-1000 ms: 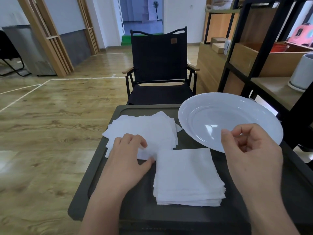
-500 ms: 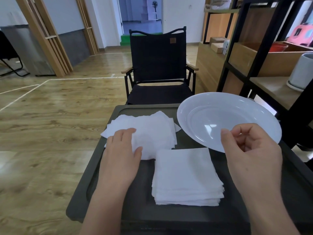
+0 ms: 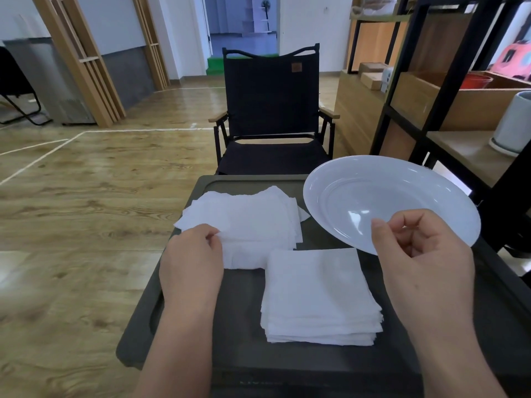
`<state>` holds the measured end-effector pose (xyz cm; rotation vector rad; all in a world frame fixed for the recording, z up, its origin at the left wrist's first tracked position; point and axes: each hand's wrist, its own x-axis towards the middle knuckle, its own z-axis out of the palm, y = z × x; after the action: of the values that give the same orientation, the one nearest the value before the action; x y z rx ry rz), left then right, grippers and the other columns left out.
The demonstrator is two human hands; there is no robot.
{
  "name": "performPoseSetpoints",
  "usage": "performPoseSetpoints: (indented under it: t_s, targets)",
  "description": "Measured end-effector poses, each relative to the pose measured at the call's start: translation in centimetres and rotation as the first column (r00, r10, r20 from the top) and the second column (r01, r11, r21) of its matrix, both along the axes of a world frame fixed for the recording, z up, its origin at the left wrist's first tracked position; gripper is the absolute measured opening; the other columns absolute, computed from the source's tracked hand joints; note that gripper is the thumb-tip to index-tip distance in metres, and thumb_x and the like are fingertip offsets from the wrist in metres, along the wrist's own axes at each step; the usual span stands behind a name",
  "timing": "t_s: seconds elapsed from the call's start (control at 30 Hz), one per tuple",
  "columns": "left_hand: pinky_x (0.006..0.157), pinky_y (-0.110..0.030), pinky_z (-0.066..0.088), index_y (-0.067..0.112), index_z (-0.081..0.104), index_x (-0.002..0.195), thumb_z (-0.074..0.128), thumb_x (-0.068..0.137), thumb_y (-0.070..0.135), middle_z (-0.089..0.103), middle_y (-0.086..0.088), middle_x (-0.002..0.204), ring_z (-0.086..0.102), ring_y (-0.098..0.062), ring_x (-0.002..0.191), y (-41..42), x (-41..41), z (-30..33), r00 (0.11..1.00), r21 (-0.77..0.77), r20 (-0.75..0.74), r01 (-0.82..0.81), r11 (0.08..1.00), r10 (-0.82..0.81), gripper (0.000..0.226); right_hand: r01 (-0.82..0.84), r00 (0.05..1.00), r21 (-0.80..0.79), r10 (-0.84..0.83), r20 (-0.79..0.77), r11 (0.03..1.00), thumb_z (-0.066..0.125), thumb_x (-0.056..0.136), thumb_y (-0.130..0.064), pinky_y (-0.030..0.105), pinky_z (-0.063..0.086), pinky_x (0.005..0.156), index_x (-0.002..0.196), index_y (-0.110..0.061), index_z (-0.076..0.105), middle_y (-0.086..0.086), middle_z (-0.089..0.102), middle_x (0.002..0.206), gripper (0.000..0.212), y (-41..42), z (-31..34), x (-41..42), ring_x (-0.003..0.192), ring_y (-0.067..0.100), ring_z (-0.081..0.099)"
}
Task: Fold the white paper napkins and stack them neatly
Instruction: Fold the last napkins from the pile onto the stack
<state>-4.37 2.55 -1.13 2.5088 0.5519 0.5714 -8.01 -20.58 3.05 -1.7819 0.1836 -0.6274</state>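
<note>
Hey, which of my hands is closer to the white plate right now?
Right. Your right hand hovers at the white plate's near rim, overlapping it in view, fingers curled on nothing. Your left hand is across the tray, at the loose napkin pile.

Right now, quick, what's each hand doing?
Left hand: pinching the near-left edge of the top napkin on the loose napkin pile.
Right hand: raised in front of the white plate, fingers curled, holding nothing.
</note>
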Motion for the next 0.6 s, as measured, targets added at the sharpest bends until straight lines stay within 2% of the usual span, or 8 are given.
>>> performPoseSetpoints:
  t_s: [0.07,0.13,0.17,0.27,0.33,0.43,0.53,0.6]
  targets:
    - [0.057,-0.028,0.038,0.021,0.065,0.092,0.053,0.092,0.023,0.061,0.004,0.082,0.054,-0.019,0.076,-0.1,-0.3,0.3,0.999,-0.013,0.021,-0.035,0.999,0.035,0.012,-0.007,1.000,-0.007,0.006,-0.007,1.000,0.069,0.086,-0.025,0.004,0.041,0.048,0.072,-0.023,0.057,0.000,0.059,0.062,0.018,0.2,0.0,0.0,0.053,0.002,0.052]
    - [0.059,-0.027,0.034,0.021,0.058,0.092,0.056,0.092,0.027,0.059,0.006,0.090,0.049,-0.014,0.079,-0.4,-0.4,0.7,0.998,-0.063,0.054,-0.019,0.998,0.023,0.006,-0.016,1.000,-0.008,0.016,-0.015,1.000,0.068,0.086,-0.025,0.005,0.040,0.048,0.072,-0.022,0.057,-0.003,0.061,0.068,0.018,0.4,-0.1,0.0,0.052,0.002,0.051]
    - [0.063,-0.027,0.035,0.021,0.055,0.098,0.057,0.091,0.027,0.058,0.006,0.097,0.048,-0.013,0.084,-0.4,-0.4,0.7,0.998,-0.076,0.056,0.004,0.997,0.001,0.009,-0.020,1.000,-0.006,0.020,-0.016,1.000,0.068,0.085,-0.025,0.005,0.040,0.048,0.072,-0.022,0.057,-0.004,0.061,0.070,0.018,0.4,-0.2,0.0,0.052,0.003,0.051]
    - [0.074,-0.029,0.036,0.027,0.046,0.127,0.060,0.088,0.024,0.051,0.003,0.122,0.046,-0.019,0.106,-0.3,-0.2,0.1,0.995,-0.007,-0.047,0.092,0.996,-0.092,0.041,-0.027,0.999,-0.001,0.027,-0.021,1.000,0.069,0.085,-0.025,0.005,0.040,0.047,0.072,-0.022,0.058,-0.005,0.062,0.070,0.017,0.6,-0.2,0.0,0.053,0.003,0.051]
    - [0.076,-0.028,0.037,0.030,0.055,0.128,0.057,0.090,0.020,0.050,0.003,0.131,0.045,-0.022,0.115,-0.1,0.1,-0.4,0.992,0.040,-0.060,0.109,0.993,-0.106,0.039,-0.031,0.999,0.005,0.031,-0.025,1.000,0.069,0.085,-0.025,0.006,0.041,0.046,0.072,-0.021,0.058,-0.005,0.062,0.070,0.017,0.6,-0.3,0.0,0.052,0.003,0.050]
    - [0.073,-0.026,0.039,0.024,0.071,0.102,0.056,0.091,0.015,0.061,0.004,0.117,0.053,-0.019,0.108,0.2,0.2,-0.5,0.993,0.042,0.073,0.094,0.995,-0.097,0.021,-0.043,0.999,0.010,0.043,-0.030,0.999,0.069,0.085,-0.026,0.007,0.041,0.047,0.073,-0.021,0.059,-0.005,0.062,0.069,0.017,0.6,-0.3,-0.1,0.052,0.003,0.050]
    - [0.074,-0.023,0.036,0.022,0.069,0.098,0.057,0.092,0.015,0.062,0.012,0.103,0.057,-0.015,0.102,-0.1,-0.3,0.3,0.968,-0.021,0.221,0.128,0.992,-0.121,0.015,-0.097,0.995,0.020,0.098,-0.032,0.995,0.069,0.085,-0.025,0.009,0.043,0.047,0.072,-0.022,0.059,-0.003,0.062,0.068,0.017,0.8,-0.2,-0.2,0.052,0.004,0.050]
    - [0.074,-0.022,0.038,0.026,0.067,0.096,0.058,0.093,0.021,0.061,0.018,0.096,0.058,-0.010,0.098,-0.8,-0.8,1.2,0.946,-0.102,0.299,0.164,0.981,-0.127,0.010,-0.192,0.980,0.034,0.194,-0.046,0.981,0.069,0.083,-0.025,0.010,0.044,0.051,0.073,-0.024,0.060,-0.003,0.062,0.066,0.014,1.3,-0.1,-0.4,0.055,0.004,0.052]
